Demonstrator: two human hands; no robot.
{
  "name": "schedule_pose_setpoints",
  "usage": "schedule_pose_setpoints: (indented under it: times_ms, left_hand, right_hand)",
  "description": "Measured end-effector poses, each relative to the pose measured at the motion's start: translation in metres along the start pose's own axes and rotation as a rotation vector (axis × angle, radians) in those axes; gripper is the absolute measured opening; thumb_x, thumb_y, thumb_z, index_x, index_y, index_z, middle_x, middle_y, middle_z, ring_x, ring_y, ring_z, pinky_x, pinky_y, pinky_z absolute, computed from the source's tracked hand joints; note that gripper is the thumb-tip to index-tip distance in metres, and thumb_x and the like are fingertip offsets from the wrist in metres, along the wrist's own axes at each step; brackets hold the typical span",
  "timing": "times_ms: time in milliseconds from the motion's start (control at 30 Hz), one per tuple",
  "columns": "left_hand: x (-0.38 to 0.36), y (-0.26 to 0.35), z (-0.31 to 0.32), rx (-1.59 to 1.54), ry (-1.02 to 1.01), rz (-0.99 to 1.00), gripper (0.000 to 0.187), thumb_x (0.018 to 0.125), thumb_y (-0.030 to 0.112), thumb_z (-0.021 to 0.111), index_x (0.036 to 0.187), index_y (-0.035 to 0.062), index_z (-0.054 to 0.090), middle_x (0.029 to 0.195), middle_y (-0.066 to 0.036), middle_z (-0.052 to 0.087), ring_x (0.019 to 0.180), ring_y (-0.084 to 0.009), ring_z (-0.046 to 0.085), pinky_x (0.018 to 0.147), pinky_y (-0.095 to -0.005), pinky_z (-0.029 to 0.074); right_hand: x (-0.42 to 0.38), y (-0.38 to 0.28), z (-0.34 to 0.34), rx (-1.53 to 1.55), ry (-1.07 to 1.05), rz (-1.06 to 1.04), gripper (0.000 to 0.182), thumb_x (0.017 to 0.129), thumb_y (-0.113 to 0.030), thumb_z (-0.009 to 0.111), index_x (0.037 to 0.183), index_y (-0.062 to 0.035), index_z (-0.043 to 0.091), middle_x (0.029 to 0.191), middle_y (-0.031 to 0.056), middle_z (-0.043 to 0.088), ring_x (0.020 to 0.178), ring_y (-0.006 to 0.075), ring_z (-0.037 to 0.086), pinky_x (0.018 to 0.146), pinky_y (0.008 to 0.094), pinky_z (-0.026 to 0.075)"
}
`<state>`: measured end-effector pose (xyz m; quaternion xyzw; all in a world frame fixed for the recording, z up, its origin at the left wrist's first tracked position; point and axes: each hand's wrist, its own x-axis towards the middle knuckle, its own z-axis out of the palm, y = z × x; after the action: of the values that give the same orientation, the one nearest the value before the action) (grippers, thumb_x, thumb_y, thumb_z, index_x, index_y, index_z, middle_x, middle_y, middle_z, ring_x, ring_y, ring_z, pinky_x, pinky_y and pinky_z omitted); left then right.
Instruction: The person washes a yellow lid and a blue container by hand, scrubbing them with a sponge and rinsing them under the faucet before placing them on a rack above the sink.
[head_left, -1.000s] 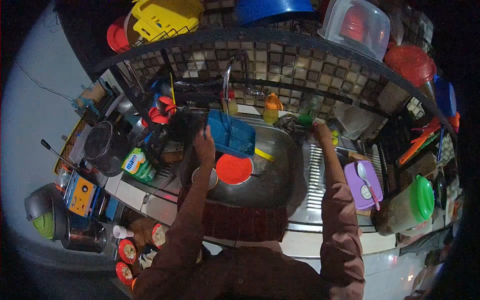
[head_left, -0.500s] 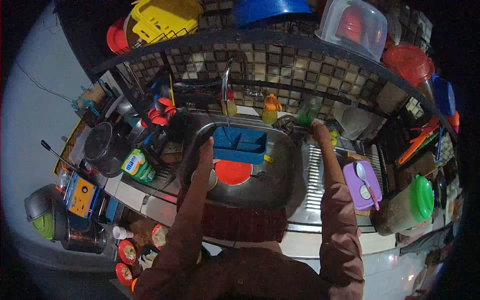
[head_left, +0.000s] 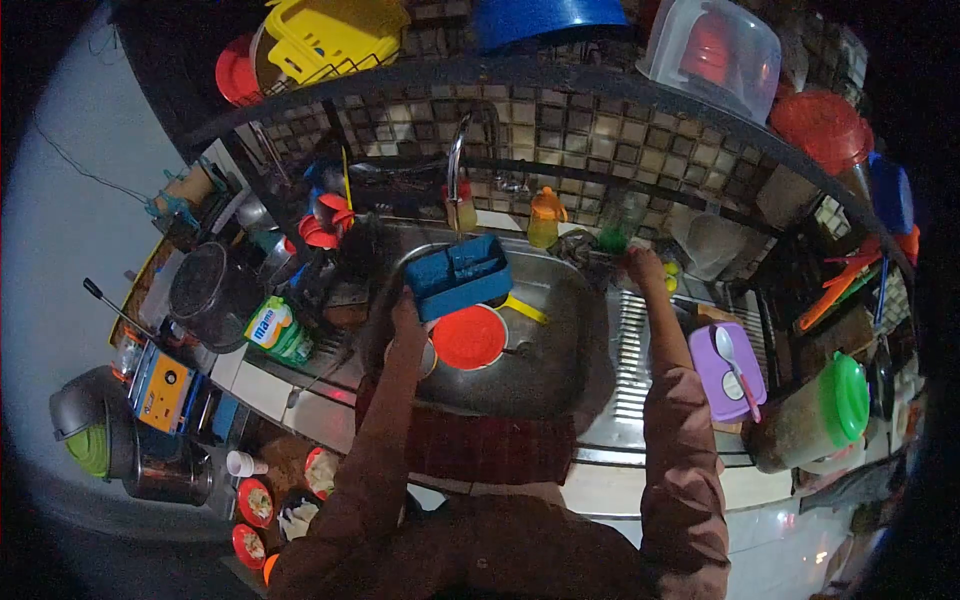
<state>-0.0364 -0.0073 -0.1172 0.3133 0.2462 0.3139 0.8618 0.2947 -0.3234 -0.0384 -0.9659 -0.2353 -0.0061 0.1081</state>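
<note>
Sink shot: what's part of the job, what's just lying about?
In use, apparently:
blue divided plastic tray, in left hand
curved chrome faucet above
grey metal sink, round red dish

Just lying about:
purple rectangular plastic lid or tray
yellow plastic basket
green-lidded container

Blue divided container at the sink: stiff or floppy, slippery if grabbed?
The blue divided container is probably stiff: its walls look straight though the left hand holds one end. Likely slippery too, as it's directly under the tap. Its open compartments might spill any water if tilted.
</note>
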Motion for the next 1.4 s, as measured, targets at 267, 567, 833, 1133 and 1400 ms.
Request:
schedule_pose_setpoints:
  times_ms: [267,567,833,1133,1400]
  left_hand:
    - [-0.054,0.031,0.087,1.043,0.404,0.721,0.044,0.085,0.035,0.040,0.113,0.0017,0.046,0.099,-0.019,0.053,0.087,-0.0334,0.053,0.079,-0.0371,0.040]
    - [-0.075,0.013,0.130,1.424,0.253,1.157,0.038,0.079,0.021,0.053,0.115,0.0098,0.047,0.112,-0.017,0.045,0.097,-0.0324,0.046,0.079,-0.0386,0.040]
    - [-0.086,0.022,0.135,1.600,0.215,1.276,0.040,0.076,0.015,0.057,0.114,0.0136,0.047,0.115,-0.011,0.044,0.092,-0.0305,0.048,0.073,-0.0369,0.044]
    - [-0.086,0.035,0.127,1.598,0.312,1.259,0.036,0.078,0.019,0.055,0.112,0.0107,0.049,0.112,-0.014,0.046,0.093,-0.0309,0.049,0.076,-0.0359,0.042]
    - [-0.066,0.028,0.055,1.314,0.366,0.918,0.047,0.085,0.039,0.038,0.109,-0.0003,0.048,0.107,-0.022,0.048,0.098,-0.0365,0.045,0.084,-0.0387,0.036]
  right_hand:
    - [0.027,0.017,0.026,-0.074,-0.068,-0.041,0.033,0.076,-0.037,0.048,0.093,-0.0095,0.056,0.093,0.0172,0.057,0.086,0.0324,0.056,0.070,0.0411,0.046]
    - [0.000,0.005,0.008,-0.047,0.122,-0.073,0.026,0.072,-0.026,0.052,0.087,-0.0041,0.055,0.084,0.0203,0.058,0.078,0.0338,0.058,0.065,0.0429,0.047]
    - [0.018,0.010,0.024,0.030,0.090,0.065,0.033,0.074,-0.034,0.054,0.089,-0.0049,0.057,0.085,0.0193,0.058,0.081,0.0334,0.057,0.067,0.0420,0.047]
    - [-0.010,-0.007,-0.008,0.008,0.027,0.007,0.031,0.074,-0.033,0.055,0.093,-0.0080,0.055,0.090,0.0168,0.058,0.087,0.0320,0.056,0.070,0.0419,0.046]
    - [-0.011,-0.001,-0.008,-0.067,-0.108,-0.201,0.031,0.074,-0.030,0.055,0.098,-0.0105,0.050,0.103,0.0142,0.053,0.093,0.0305,0.053,0.072,0.0420,0.046]
